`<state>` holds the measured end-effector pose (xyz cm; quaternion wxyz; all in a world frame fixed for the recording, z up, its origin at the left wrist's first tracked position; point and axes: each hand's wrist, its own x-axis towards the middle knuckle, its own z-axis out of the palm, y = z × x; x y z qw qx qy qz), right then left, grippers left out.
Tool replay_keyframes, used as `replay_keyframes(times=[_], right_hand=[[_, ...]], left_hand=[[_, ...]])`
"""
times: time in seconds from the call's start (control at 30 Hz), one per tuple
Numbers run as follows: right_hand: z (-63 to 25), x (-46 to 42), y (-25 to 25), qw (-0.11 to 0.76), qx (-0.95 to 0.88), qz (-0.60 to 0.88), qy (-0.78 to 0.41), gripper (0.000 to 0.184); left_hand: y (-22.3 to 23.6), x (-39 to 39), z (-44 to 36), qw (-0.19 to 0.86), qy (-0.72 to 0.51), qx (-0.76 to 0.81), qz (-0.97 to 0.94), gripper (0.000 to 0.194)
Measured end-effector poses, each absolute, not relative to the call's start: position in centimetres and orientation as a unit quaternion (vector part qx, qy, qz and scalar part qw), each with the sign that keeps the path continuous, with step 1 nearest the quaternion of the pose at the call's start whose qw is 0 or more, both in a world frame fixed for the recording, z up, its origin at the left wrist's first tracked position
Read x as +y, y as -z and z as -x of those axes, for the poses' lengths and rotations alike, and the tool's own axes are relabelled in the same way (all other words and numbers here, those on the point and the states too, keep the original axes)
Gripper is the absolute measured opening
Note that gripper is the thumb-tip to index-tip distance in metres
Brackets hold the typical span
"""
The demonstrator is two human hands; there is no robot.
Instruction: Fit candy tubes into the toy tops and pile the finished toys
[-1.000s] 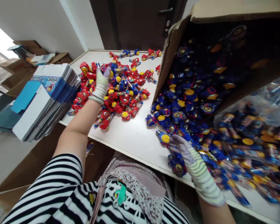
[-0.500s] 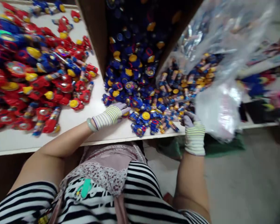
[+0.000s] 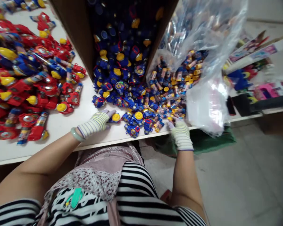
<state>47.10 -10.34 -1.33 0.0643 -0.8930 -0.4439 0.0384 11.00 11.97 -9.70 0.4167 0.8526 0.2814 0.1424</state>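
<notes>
Where left hand (image 3: 93,124) ends, blue toy (image 3: 115,117), just beside

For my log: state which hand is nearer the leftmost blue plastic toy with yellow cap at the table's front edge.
Left. The left hand is beside the toy; the right hand is farther, past other blue toys.
</notes>
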Motion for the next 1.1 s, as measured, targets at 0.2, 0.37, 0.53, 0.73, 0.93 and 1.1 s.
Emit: replay_keyframes(times=[0.2, 0.37, 0.53, 0.73, 0.93, 1.1], right_hand=[[-41.4, -7.8, 0.5, 0.271, -0.509, 0.805, -0.141, 0.05], [-34.0, -5.4, 1.4, 0.287, -0.543, 0.748, -0.253, 0.05], [-29.8, -3.5, 2.9, 0.24, -0.614, 0.707, -0.255, 0.046], [-26.8, 0.2, 2.5, 0.175, -0.686, 0.679, -0.194, 0.042], [-26.4, 1.0, 1.7, 0.108, -0.702, 0.69, -0.143, 0.046], [-25.7, 0.4, 1.5, 0.194, -0.638, 0.666, -0.333, 0.046]], left_hand=[[7.6, 11.3, -13.3, 0.307, -0.065, 0.205, -0.927, 0.044], [8.2, 12.1, -12.2, 0.364, -0.006, 0.261, -0.894, 0.032], [7.8, 12.8, -8.5, 0.696, -0.259, 0.314, -0.591, 0.044], [7.1, 11.3, -8.6, 0.78, -0.367, 0.277, -0.424, 0.049], [6.9, 11.1, -8.3, 0.728, -0.363, 0.286, -0.506, 0.036], [5.2, 11.5, -7.3, 0.683, -0.324, 0.252, -0.604, 0.03]])
